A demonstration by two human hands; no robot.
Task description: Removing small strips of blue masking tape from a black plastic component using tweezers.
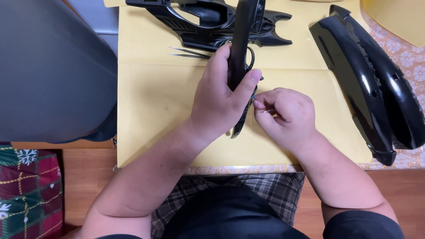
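L hand (221,97) grips black plastic part (242,40); R hand (285,116) pinches small metal tool (267,111).

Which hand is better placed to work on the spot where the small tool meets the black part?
Probably the right hand: it pinches a thin metal tool with its tip at the edge of the long black plastic part. The left hand is wrapped around that part, holding it upright over the yellow paper.

Home hobby corner: floral cloth (409,57) on the surface at 3 o'clock, wood floor (88,177), plaid fabric (28,194) at 8 o'clock.
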